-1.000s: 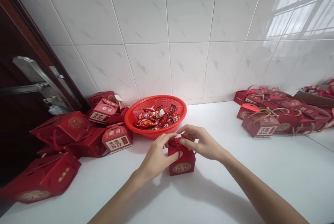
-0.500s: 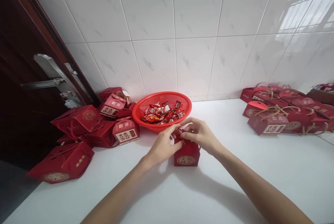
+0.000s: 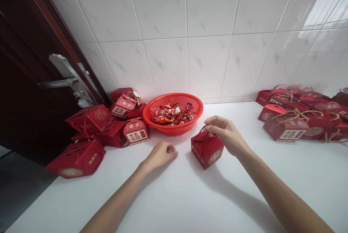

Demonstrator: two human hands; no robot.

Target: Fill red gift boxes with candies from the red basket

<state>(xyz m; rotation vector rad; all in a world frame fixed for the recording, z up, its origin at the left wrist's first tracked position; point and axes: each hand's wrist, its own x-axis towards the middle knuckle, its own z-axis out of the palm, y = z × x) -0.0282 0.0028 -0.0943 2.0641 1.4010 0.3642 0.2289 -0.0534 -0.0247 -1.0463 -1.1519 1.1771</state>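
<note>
My right hand (image 3: 223, 133) pinches the dark red cord handle at the top of a small red candy box (image 3: 204, 151). That box has a gold round emblem on one side and its top flaps are folded together. It is turned at an angle; whether its base touches the white table (image 3: 174, 204) I cannot tell. Further left, my left hand (image 3: 161, 154) is low over the table with its fingers curled in and nothing visible in them. Behind both hands stands a red plastic colander (image 3: 174, 130) holding several wrapped candies (image 3: 170, 113).
On the left, several red boxes (image 3: 89, 119) are heaped beside a dark door (image 3: 24, 51) with a metal handle (image 3: 58, 82). More red boxes, some with twine handles (image 3: 288, 126), are piled on the right. A tiled wall (image 3: 163, 15) rises behind the table.
My left hand has let go of the box and moved left and down. My right hand has shifted the box to the right and turned it, holding its cord.
</note>
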